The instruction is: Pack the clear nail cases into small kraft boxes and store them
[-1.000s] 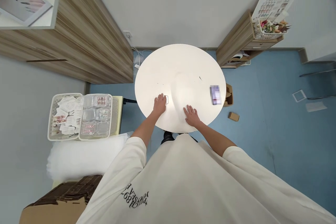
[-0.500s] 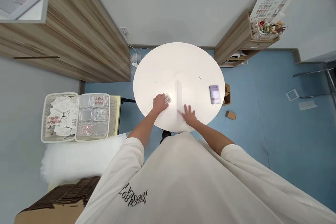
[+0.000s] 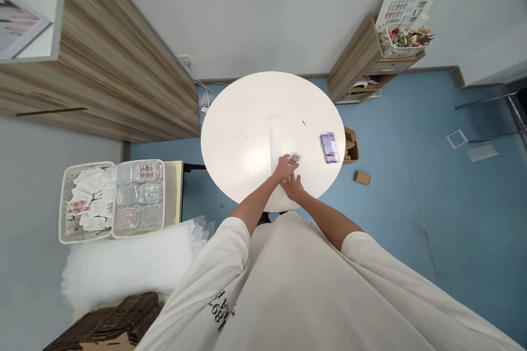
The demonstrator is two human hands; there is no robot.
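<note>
My left hand [image 3: 283, 169] is closed on a small clear plastic case [image 3: 293, 158] with reddish-brown pieces inside, just above the round white table. Under it lies a thin whitish translucent sheet [image 3: 276, 140], hard to tell from the tabletop; whether it is a bag I cannot tell. My right hand [image 3: 293, 188] rests by the near end of this sheet, right below my left hand, fingers apart. Its fingers are partly covered by the left hand.
A purple pixelated item [image 3: 330, 147] lies on the table's [image 3: 242, 98] right side. At left stand white baskets [image 3: 66, 203] with cards and clear cases [image 3: 150, 193], beside a stack of translucent white sheets [image 3: 127, 266]. A small brown box [image 3: 362, 177] is on the floor.
My left hand has carried the clear case rightward over the whitish sheet, close to my right hand. The right hand stays near the sheet's near end. The camera view has shifted slightly.
</note>
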